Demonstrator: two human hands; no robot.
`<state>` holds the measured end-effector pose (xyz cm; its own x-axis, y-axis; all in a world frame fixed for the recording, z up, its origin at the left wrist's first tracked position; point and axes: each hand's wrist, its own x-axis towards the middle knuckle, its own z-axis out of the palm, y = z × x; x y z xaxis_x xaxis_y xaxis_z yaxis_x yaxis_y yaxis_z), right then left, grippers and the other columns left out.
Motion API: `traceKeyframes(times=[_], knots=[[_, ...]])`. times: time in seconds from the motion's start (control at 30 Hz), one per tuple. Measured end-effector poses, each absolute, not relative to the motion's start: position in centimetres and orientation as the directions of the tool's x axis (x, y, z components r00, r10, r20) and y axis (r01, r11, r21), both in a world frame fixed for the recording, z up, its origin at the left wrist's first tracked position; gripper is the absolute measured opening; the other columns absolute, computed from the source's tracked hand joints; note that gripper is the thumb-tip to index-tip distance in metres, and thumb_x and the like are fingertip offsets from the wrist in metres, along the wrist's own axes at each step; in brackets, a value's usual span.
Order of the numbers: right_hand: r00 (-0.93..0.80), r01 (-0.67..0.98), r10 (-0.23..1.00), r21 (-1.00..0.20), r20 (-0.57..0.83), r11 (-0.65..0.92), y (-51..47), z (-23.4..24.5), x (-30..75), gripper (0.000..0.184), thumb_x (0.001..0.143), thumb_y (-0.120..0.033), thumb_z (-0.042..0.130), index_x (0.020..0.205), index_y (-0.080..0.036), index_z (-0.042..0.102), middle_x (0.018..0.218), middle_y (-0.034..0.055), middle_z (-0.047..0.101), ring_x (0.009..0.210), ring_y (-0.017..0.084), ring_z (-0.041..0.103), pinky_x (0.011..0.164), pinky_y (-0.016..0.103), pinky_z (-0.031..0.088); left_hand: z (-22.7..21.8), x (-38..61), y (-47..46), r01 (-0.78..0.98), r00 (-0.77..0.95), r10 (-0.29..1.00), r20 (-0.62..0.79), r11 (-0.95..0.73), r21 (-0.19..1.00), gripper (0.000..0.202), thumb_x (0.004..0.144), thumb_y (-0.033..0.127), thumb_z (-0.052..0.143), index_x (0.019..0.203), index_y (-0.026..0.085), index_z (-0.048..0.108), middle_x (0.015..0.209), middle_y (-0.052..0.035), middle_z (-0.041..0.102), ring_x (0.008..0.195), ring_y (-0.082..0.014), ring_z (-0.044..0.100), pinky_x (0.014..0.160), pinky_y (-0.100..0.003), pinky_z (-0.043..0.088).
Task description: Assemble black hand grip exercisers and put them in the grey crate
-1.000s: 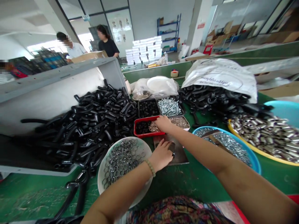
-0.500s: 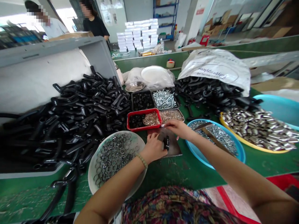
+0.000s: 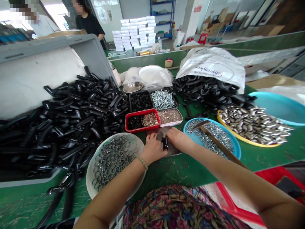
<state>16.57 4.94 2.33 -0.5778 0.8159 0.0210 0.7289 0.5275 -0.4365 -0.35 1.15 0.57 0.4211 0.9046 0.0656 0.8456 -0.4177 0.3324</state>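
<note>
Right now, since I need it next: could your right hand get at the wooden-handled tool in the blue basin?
Probably yes: the right hand sits beside the basin, with nothing between it and the tool.

Free room: green desk (image 3: 188, 171), lower centre, below the right hand (image 3: 179, 140).
Left obstacle: white bowl (image 3: 88, 171), just beside the left hand (image 3: 152, 148).
Right obstacle: blue bowl (image 3: 234, 140), just beside the right hand.
Upper obstacle: red tray (image 3: 143, 127), just above both hands.

Bright indoor lt, soft shadows, warped edges
</note>
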Motion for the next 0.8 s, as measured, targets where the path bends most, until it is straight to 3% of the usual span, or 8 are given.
traceKeyframes(times=[0.07,0.17,0.3,0.4,0.47,0.53,0.67,0.8], knots=[[-0.600,0.728,0.800,-0.404,0.016,0.554,4.4,2.6,16.6,0.021,0.090,-0.019,0.045,0.086,-0.019,0.065,0.092,0.0105,0.063,0.096,0.025,0.053,0.090,0.037,0.041,0.5,-0.4,1.2,0.847,0.413,0.908,0.070,-0.411,0.337,0.057,0.070,0.035,0.061,0.120,0.012,0.047,0.113,-0.0120,0.056,0.108,-0.0284,0.045,0.096,-0.043,0.032],[-0.539,0.793,0.841,-0.313,0.040,0.523,3.8,2.7,19.2,0.028,0.093,-0.028,0.043,0.111,-0.017,0.061,0.108,0.0136,0.061,0.105,0.029,0.051,0.093,0.043,0.039,0.4,-0.3,1.1,0.854,0.406,0.912,0.065,-0.404,0.328,0.048,0.071,0.034,0.061,0.113,0.013,0.054,0.113,-0.0119,0.056,0.108,-0.0292,0.045,0.097,-0.044,0.032],[-0.050,0.997,0.995,0.055,0.084,0.046,3.1,2.0,26.5,0.038,0.091,-0.033,0.046,0.119,-0.009,0.053,0.114,0.0229,0.057,0.107,0.039,0.051,0.084,0.053,0.042,0.5,-0.4,1.1,0.841,0.446,0.893,0.062,-0.441,0.314,0.031,0.072,0.035,0.060,0.095,0.014,0.063,0.109,-0.0141,0.057,0.110,-0.0317,0.043,0.096,-0.045,0.031],[0.087,0.986,0.995,0.149,-0.049,-0.079,2.5,1.5,29.7,0.032,0.090,-0.028,0.045,0.112,-0.007,0.054,0.103,0.0224,0.061,0.100,0.038,0.057,0.080,0.049,0.045,0.5,-0.5,1.1,0.830,0.448,0.890,0.083,-0.449,0.331,0.035,0.072,0.034,0.061,0.098,0.012,0.063,0.109,-0.0145,0.057,0.109,-0.0313,0.044,0.096,-0.045,0.031],[0.125,0.989,0.989,0.083,-0.077,-0.119,1.9,1.9,29.1,0.034,0.093,-0.026,0.037,0.117,-0.006,0.050,0.106,0.0231,0.061,0.094,0.035,0.061,0.077,0.046,0.047,0.5,-0.5,1.1,0.830,0.441,0.893,0.086,-0.443,0.339,0.037,0.072,0.034,0.060,0.102,0.012,0.061,0.109,-0.0145,0.056,0.110,-0.0312,0.044,0.097,-0.046,0.031],[0.131,0.987,0.989,-0.086,-0.064,-0.136,1.0,3.0,26.7,0.038,0.095,-0.028,0.030,0.124,-0.010,0.046,0.109,0.0220,0.061,0.090,0.033,0.065,0.074,0.044,0.048,0.5,-0.5,1.1,0.833,0.433,0.898,0.081,-0.433,0.345,0.038,0.072,0.035,0.060,0.103,0.013,0.060,0.110,-0.0147,0.056,0.111,-0.0313,0.044,0.097,-0.046,0.031],[-0.164,0.875,0.984,-0.471,-0.070,0.112,-0.6,6.2,21.0,0.038,0.096,-0.037,0.031,0.127,-0.021,0.046,0.108,0.0127,0.067,0.087,0.027,0.067,0.075,0.037,0.049,0.3,-0.4,1.2,0.829,0.398,0.912,0.097,-0.403,0.387,0.047,0.069,0.034,0.061,0.112,0.013,0.054,0.114,-0.0137,0.056,0.109,-0.0296,0.047,0.097,-0.044,0.032],[-0.236,0.825,0.971,-0.535,-0.033,0.182,-1.2,7.6,18.4,0.036,0.096,-0.036,0.033,0.126,-0.023,0.047,0.108,0.0102,0.068,0.086,0.025,0.068,0.072,0.033,0.049,0.1,-0.4,1.2,0.822,0.381,0.918,0.106,-0.389,0.417,0.053,0.068,0.029,0.062,0.117,0.013,0.049,0.113,-0.0124,0.057,0.110,-0.0278,0.048,0.099,-0.043,0.031]])
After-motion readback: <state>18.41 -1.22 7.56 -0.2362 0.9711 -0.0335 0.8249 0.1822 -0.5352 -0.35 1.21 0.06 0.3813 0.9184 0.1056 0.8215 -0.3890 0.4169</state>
